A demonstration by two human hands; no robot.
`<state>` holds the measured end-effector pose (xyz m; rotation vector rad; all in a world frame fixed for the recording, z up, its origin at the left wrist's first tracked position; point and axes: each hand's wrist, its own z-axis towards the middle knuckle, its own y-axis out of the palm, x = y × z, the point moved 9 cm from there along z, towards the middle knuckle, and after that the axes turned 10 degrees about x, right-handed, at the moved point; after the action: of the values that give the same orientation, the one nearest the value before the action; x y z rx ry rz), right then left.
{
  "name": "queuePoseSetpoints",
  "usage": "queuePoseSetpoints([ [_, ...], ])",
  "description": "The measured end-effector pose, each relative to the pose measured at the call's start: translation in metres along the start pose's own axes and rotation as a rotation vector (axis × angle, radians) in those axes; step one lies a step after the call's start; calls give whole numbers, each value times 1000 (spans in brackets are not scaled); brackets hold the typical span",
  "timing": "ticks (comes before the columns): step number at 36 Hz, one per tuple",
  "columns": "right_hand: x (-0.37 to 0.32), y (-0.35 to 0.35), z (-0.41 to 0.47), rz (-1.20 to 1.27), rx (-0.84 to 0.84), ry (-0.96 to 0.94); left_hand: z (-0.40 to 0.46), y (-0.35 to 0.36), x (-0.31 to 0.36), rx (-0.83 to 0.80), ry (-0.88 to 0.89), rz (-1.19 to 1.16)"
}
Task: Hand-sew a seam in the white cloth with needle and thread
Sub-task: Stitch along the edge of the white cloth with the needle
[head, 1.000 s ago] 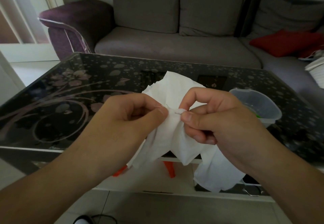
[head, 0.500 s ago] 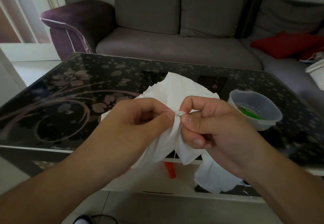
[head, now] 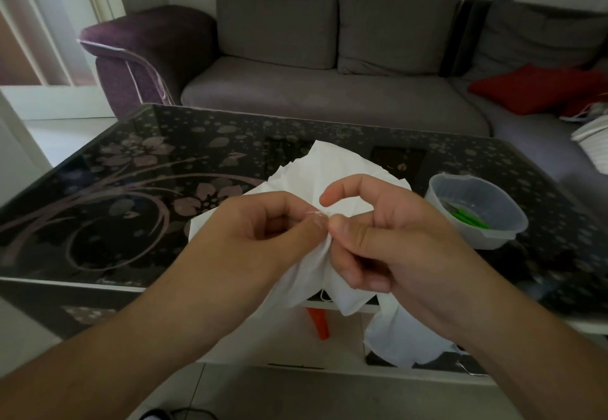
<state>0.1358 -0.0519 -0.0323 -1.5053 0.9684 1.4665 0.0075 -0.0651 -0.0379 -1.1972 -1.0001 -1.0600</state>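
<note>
- Left hand [head: 263, 225]: one. Thumb and forefinger curled, pinching the white cloth [head: 332, 173] at the gathered fold; a thin pale line at the fingertips, read as the needle [head: 314, 212], lies there pointing toward the right hand. Too fine to say which fingers hold it.
- Right hand [head: 388, 238]: one. Thumb pressed on the cloth just beside the left thumb, lower fingers curled round the bunched fabric beneath; the forefinger is raised clear in a hook above the fold.
- White cloth: one piece, held in the air between both hands above the near edge of the table [head: 98, 222], its loose end hanging below the table edge.
- Thread [head: 324, 293]: one short tail visible, dangling under the fold.
- Step in hand (judged): a stitch mid-passage through the fold, the needle part-way across.
- Next move (judged): the raised forefinger should close with the thumb on the needle tip and draw it through, the left keeping the fold taut.
- Plastic tub [head: 477, 215]: one, on the table at right, green items inside.
- Sofa [head: 329, 97]: one; red cushion [head: 533, 90]: one.
</note>
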Motion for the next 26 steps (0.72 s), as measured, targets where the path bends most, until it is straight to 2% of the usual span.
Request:
queuePoseSetpoints([
  [4, -4, -6, 0, -68, 10, -18, 1, -5, -2, 67, -20, 8],
  [8, -2, -18, 3, -130, 103, 12, 1, -11, -2, 138, -24, 35],
  [20, -5, -29, 2, -285, 249, -70, 2, -9, -9, 160, -73, 21],
  [26, -7, -31, 0, -290, 258, -58, 3, -11, -6, 174, -63, -9],
])
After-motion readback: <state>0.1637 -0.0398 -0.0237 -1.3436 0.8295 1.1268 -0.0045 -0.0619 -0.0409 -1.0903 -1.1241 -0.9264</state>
